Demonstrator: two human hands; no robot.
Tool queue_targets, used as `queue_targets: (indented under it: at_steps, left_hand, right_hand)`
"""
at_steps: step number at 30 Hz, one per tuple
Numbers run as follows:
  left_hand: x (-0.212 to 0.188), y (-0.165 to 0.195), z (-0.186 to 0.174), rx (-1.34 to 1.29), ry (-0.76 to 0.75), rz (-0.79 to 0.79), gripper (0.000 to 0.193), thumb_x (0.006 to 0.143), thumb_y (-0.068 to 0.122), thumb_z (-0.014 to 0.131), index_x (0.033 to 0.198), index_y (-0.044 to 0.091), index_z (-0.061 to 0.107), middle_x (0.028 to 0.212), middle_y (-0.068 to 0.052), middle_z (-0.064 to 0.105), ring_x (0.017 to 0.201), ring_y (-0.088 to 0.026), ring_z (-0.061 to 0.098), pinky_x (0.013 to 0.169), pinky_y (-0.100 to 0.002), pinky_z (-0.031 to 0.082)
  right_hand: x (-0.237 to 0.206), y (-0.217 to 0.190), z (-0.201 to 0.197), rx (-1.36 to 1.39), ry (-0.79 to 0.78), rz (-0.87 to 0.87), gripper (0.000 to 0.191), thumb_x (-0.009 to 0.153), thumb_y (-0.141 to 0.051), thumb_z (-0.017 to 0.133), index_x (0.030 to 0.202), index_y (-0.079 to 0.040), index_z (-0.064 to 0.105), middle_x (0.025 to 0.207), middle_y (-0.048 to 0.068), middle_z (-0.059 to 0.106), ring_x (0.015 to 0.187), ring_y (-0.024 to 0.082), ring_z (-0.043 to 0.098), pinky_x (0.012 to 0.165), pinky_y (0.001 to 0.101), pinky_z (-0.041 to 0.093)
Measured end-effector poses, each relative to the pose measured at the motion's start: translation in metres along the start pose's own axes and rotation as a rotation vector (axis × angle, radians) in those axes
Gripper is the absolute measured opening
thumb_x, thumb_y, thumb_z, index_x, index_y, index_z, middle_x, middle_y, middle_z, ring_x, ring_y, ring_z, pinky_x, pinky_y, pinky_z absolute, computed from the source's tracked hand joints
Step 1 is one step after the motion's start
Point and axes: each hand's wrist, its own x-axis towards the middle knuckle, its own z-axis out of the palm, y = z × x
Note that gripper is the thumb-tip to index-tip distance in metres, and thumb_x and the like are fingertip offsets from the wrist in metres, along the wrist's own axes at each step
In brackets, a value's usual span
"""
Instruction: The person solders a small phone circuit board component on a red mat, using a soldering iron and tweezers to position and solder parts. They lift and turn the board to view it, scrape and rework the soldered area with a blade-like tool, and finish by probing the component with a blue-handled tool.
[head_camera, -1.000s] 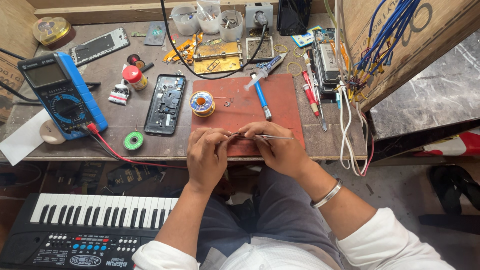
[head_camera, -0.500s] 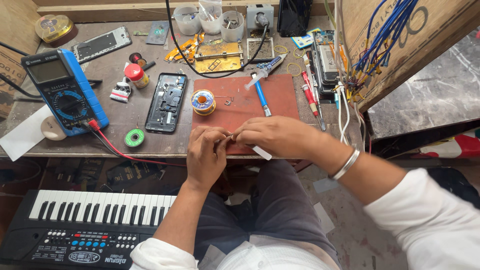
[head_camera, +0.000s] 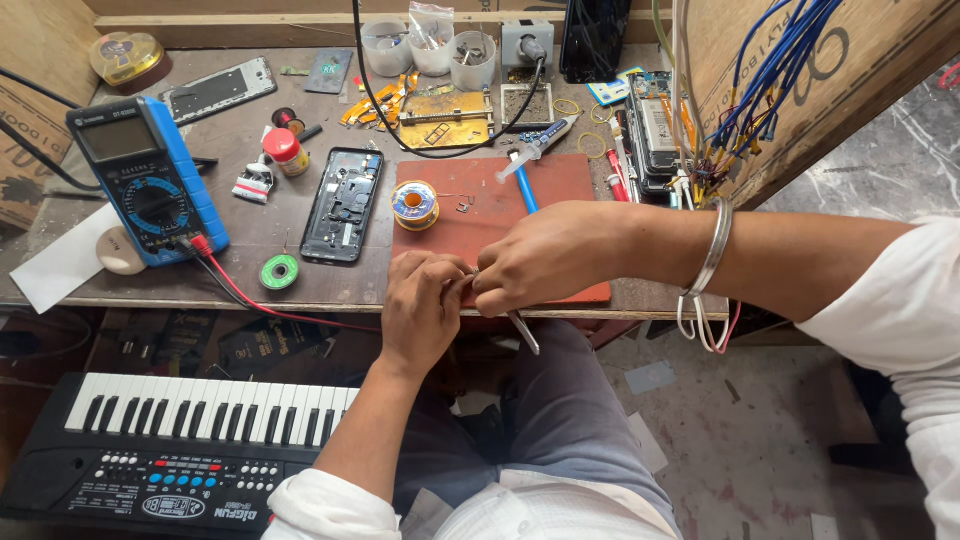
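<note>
the left hand and the right hand meet at the near edge of the rust-red rectangular work mat, fingertips touching. the right hand holds a pair of thin silver metal tweezers; the long axis runs from the pinch toward five o'clock, and the free end hangs past the table edge over the lap. the right fingers are pressed together around the tweezers' upper part. the left fingers are curled and pinched at the same spot, which lies at three o'clock from the left knuckles; what they pinch is too small to tell. both hands are equally close to it.

counted: one blue digital multimeter at nine o'clock from the hands, one opened black phone frame at eleven o'clock, one small spool of solder wire with a blue rim at twelve o'clock, one green tape roll, one blue-handled tool, three clear plastic cups at the far edge, one black electronic keyboard at seven o'clock.
</note>
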Motion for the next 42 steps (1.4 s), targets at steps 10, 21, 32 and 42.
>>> queue_targets:
  at_steps: [10, 21, 32, 42]
  left_hand:
    - [0.000, -0.001, 0.003, 0.004, 0.062, -0.025, 0.032, 0.087, -0.003, 0.074, 0.104, 0.009, 0.051, 0.100, -0.004, 0.070, 0.094, -0.030, 0.063, 0.086, -0.045, 0.047]
    - [0.003, 0.000, 0.002, 0.016, 0.068, -0.037, 0.027, 0.088, -0.003, 0.073, 0.102, 0.010, 0.054, 0.099, -0.004, 0.071, 0.094, -0.028, 0.064, 0.087, -0.044, 0.048]
    - [0.002, 0.004, 0.000, 0.021, 0.053, -0.060, 0.023, 0.088, -0.001, 0.075, 0.099, 0.012, 0.060, 0.099, -0.001, 0.072, 0.095, -0.027, 0.065, 0.089, -0.042, 0.049]
    - [0.003, 0.006, -0.001, 0.036, 0.059, -0.081, 0.019, 0.089, 0.000, 0.074, 0.098, 0.011, 0.062, 0.098, -0.002, 0.072, 0.096, -0.028, 0.065, 0.090, -0.042, 0.049]
  right_hand:
    - [-0.030, 0.004, 0.008, 0.434, 0.413, 0.136, 0.030, 0.083, 0.000, 0.062, 0.112, -0.005, 0.059, 0.107, 0.011, 0.068, 0.099, 0.032, 0.068, 0.085, 0.0413, 0.057]
    - [-0.031, -0.022, 0.095, 1.406, 1.331, 0.534, 0.014, 0.101, -0.002, 0.038, 0.112, -0.009, 0.033, 0.120, 0.025, 0.068, 0.109, 0.030, 0.071, 0.097, 0.0446, 0.060]
    - [-0.002, -0.048, 0.118, 1.042, 1.560, 0.803, 0.014, 0.106, 0.005, 0.043, 0.117, -0.004, 0.043, 0.125, 0.021, 0.063, 0.114, 0.027, 0.068, 0.102, 0.0408, 0.060]
    - [0.005, -0.057, 0.102, 0.802, 1.228, 0.775, 0.023, 0.099, 0.015, 0.053, 0.116, 0.000, 0.057, 0.116, 0.015, 0.074, 0.113, 0.023, 0.074, 0.098, 0.0353, 0.060]
